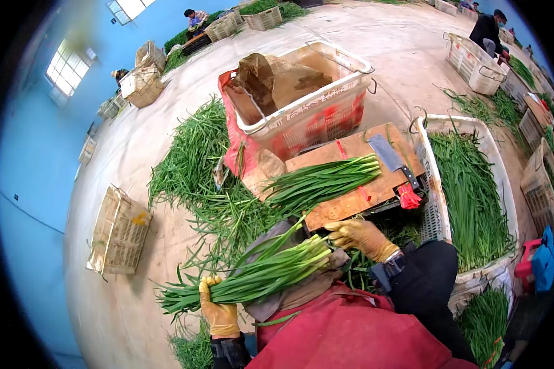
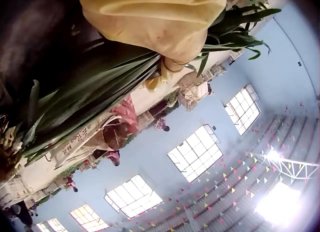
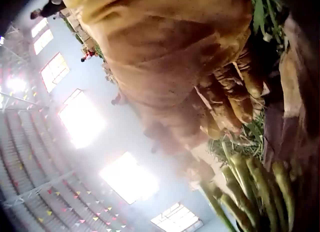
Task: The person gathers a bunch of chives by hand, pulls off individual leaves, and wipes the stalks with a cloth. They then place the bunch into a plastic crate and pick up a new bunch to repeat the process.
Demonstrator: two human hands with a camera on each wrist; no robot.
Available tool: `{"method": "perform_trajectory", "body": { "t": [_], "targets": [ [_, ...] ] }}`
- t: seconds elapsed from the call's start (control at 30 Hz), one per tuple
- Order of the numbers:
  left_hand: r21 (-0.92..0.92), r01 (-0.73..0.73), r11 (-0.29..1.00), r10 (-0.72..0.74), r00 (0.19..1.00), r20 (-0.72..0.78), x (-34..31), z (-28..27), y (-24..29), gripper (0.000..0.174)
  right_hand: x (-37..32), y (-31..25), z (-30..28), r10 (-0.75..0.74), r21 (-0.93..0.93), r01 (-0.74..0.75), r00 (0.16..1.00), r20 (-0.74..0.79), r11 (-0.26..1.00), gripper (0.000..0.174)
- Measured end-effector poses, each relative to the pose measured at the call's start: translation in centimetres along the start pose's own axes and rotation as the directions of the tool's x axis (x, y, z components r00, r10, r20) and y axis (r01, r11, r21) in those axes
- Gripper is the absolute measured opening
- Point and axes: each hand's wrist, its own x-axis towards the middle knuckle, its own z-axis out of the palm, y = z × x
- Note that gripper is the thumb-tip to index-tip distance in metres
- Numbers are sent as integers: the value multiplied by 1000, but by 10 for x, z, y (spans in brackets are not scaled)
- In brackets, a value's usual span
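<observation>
**Bundle of green stalks held across the lap, close to the board's edge**

The left hand [image 1: 219, 309], in a yellow glove, has its fingers wrapped round the leafy end of a bundle of green stalks [image 1: 261, 270] at the lower middle of the head view. The bundle lies slantwise over the red apron [image 1: 351, 335], pale cut ends pointing up and right. The right hand [image 1: 360, 237], also gloved, sits at those cut ends with curled fingers; whether it grips them or only touches them cannot be told.

Just above the hands, the near edge of a wooden board [image 1: 351, 206] crosses the centre. On it lie a second bundle [image 1: 323, 181] and a cleaver [image 1: 391, 157], with red ties [image 1: 407, 197] at its right corner. A white crate [image 1: 438, 178] full of greens stands against the board's right edge, and a red-and-white crate [image 1: 308, 111] rises behind it. Loose greens [image 1: 191, 166] cover the floor to the left. Bare concrete [image 1: 123, 307] lies open at lower left, beside an overturned basket [image 1: 120, 230].
</observation>
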Motion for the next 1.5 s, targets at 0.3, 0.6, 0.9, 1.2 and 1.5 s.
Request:
{"method": "perform_trajectory", "body": {
  "t": [0.3,0.6,0.9,1.2,1.5],
  "targets": [
    [31,-40,999,39,998,41,0,-1,6,13,18,17,15,-132,-21,132,991,1,991,28],
    [-2,-24,1000,24,997,-69,0,-2,3,15,22,10,44,-126,-89,148,968,216,985,46],
    [-20,5,1000,-4,1000,12,2,-15,12,18,30,10,16,-189,-84,180,975,-113,980,17],
    [26,-12,1000,13,999,-33,9,-32,20,21,27,123,-63,60,-606,-5,996,70,796,57],
    [131,-92,987,104,991,-88,2,-27,27,20,44,174,-60,41,-992,-125,991,-125,2,36]
  ]
}}
